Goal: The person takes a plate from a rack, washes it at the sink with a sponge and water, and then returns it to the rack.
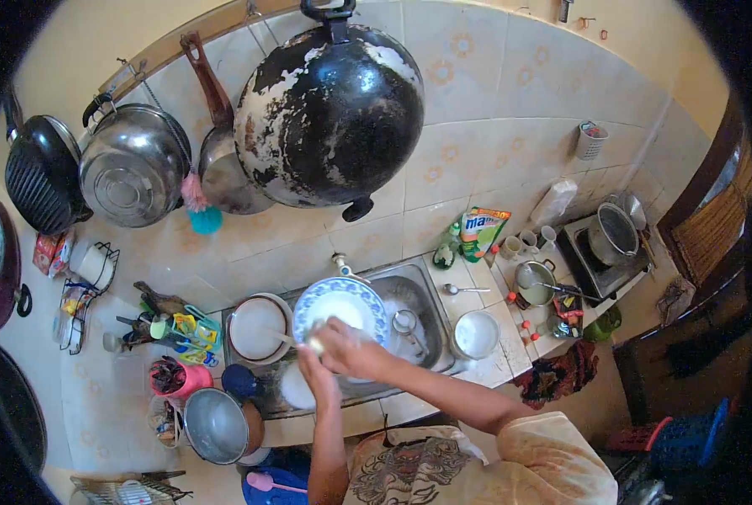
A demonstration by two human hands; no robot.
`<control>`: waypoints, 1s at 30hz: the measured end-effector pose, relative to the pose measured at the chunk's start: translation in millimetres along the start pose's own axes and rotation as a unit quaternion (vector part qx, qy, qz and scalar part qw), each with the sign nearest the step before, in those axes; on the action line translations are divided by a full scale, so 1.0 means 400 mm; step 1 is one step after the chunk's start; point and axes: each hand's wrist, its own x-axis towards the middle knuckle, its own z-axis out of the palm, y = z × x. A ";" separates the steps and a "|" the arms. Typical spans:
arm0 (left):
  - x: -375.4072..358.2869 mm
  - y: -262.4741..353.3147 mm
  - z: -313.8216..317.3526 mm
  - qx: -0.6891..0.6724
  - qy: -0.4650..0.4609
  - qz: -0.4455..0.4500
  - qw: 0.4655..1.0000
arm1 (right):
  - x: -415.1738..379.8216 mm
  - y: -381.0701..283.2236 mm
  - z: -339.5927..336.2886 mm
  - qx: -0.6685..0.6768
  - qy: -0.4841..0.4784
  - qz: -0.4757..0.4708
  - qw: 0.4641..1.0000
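Note:
My left hand (318, 376) and my right hand (349, 347) are close together over the sink (430, 295), both closed. Between them is a thin, pale-handled utensil (281, 338) pointing left; its far end is hidden by my fingers. My left hand grips it, and my right hand, smeared by motion, presses over it with something I cannot make out. Just beyond my hands, a blue-and-white patterned plate (307, 296) lies below the tap (342, 264). A ladle-like metal utensil (405, 322) is in the right part of the sink. A white bowl (256, 330) stands to the left.
A large blackened wok (329, 118) and a steel pot (134, 164) hang on the wall ahead. To the right are a pot of whitish liquid (477, 335), a spoon (467, 289), a green detergent pouch (483, 234) and a stove (590, 261). A grey pot (216, 425) sits at left.

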 end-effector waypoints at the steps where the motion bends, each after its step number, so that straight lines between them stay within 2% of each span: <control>1: 0.030 -0.016 -0.022 0.039 0.033 0.020 0.998 | -0.026 0.008 -0.013 0.003 0.001 0.001 1.000; 4: 0.035 -0.017 -0.059 -0.034 -0.009 -0.010 0.999 | -0.054 0.072 -0.082 -0.053 -0.017 0.018 0.998; 5: 0.050 -0.067 -0.090 0.061 -0.022 0.033 0.997 | -0.024 0.103 -0.103 -0.088 0.045 0.053 0.994; 6: 0.028 -0.052 -0.085 0.068 -0.021 0.030 0.997 | -0.013 0.119 -0.112 -0.124 0.108 0.089 0.982; 7: -0.005 -0.018 -0.055 0.145 -0.046 0.035 0.988 | -0.009 0.107 -0.087 -0.119 0.107 0.092 0.983; 8: -0.031 0.011 -0.024 0.220 -0.071 0.040 0.972 | 0.012 0.080 -0.047 -0.075 0.149 0.055 0.984; 9: -0.039 0.028 0.001 0.227 -0.055 0.043 0.971 | 0.025 0.058 -0.021 -0.032 0.190 0.016 0.981; 10: -0.022 0.025 0.002 0.228 -0.053 0.045 0.971 | 0.018 0.034 -0.009 0.026 0.146 -0.057 0.987; 12: 0.005 0.024 -0.021 0.160 0.080 0.073 0.981 | -0.039 0.013 -0.014 0.021 0.039 -0.093 0.995; 13: -0.005 0.049 -0.007 -0.033 0.101 -0.002 0.994 | -0.044 0.042 -0.028 0.021 0.037 -0.096 0.995; 14: 0.001 0.041 -0.004 -0.040 0.104 0.001 0.994 | -0.039 0.094 -0.044 -0.029 0.014 -0.052 0.998; 15: -0.004 0.013 -0.016 0.023 0.056 0.010 0.998 | -0.031 0.110 -0.063 -0.076 -0.011 -0.005 0.997; 16: -0.015 -0.015 -0.037 0.090 0.007 0.016 0.996 | -0.017 0.116 -0.057 -0.074 -0.015 -0.005 0.997; 17: -0.021 -0.020 -0.040 0.156 -0.045 0.024 0.986 | 0.021 0.105 -0.057 -0.054 0.047 0.015 0.997; 18: -0.022 -0.028 -0.026 0.154 -0.045 0.026 0.987 | 0.058 0.095 -0.053 -0.035 0.110 0.032 0.993; 19: -0.027 -0.024 0.004 0.134 -0.009 0.039 0.990 | 0.053 0.074 -0.013 -0.008 0.163 -0.006 0.987; 20: -0.023 -0.017 0.020 0.114 0.027 0.052 0.992 | 0.042 0.088 0.045 0.006 0.166 -0.079 0.983; 22: 0.014 -0.036 -0.041 0.081 0.009 0.041 0.996 | -0.015 0.048 -0.004 0.061 -0.034 -0.056 0.996; 23: 0.006 -0.003 -0.040 -0.060 0.004 0.018 0.998 | -0.029 0.060 -0.031 0.062 -0.040 -0.061 0.995; 24: 0.012 0.018 -0.038 -0.202 -0.002 0.001 0.979 | -0.026 0.076 -0.063 -0.073 -0.006 -0.064 0.995; 25: 0.011 0.019 -0.054 -0.196 -0.002 -0.042 0.980 | -0.021 0.077 -0.067 -0.201 0.032 -0.061 0.977; 26: -0.007 0.022 -0.065 -0.190 0.004 -0.042 0.981 | -0.018 0.066 -0.048 -0.192 0.030 -0.061 0.979; 28: -0.025 0.042 -0.030 -0.294 -0.074 -0.060 0.951 | 0.025 0.039 -0.038 -0.139 0.096 -0.069 0.983; 29: -0.014 -0.014 -0.054 -0.341 -0.111 -0.069 0.931 | 0.038 0.014 -0.025 -0.096 0.068 -0.070 0.991; 30: -0.021 0.001 -0.042 -0.340 -0.112 -0.064 0.932 | 0.039 -0.011 -0.013 -0.095 0.070 -0.075 0.990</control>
